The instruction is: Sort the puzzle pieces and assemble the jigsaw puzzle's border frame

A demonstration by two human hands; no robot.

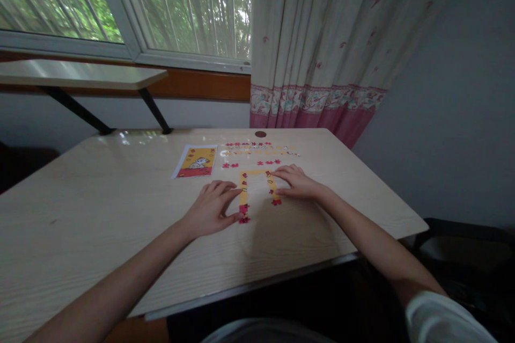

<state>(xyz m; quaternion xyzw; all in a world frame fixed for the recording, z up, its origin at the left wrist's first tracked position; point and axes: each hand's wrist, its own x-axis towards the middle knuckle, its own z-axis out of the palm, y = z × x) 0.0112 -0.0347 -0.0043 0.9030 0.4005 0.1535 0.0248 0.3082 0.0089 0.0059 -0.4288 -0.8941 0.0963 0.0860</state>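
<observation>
A partly joined jigsaw frame in yellow and red lies on the pale wooden table, forming an upside-down U. My left hand rests palm down at its left strip, fingers spread, thumb touching the red lower end. My right hand lies flat at the frame's right strip, fingertips on the top right corner and thumb pressing beside the short right side. Neither hand holds a piece. A loose red piece lies just below my right thumb.
A picture card with a yellow and red cartoon lies left of the puzzle. Several loose pieces are laid in rows behind the frame. A dark round hole sits near the table's far edge. A curtain and a window are behind.
</observation>
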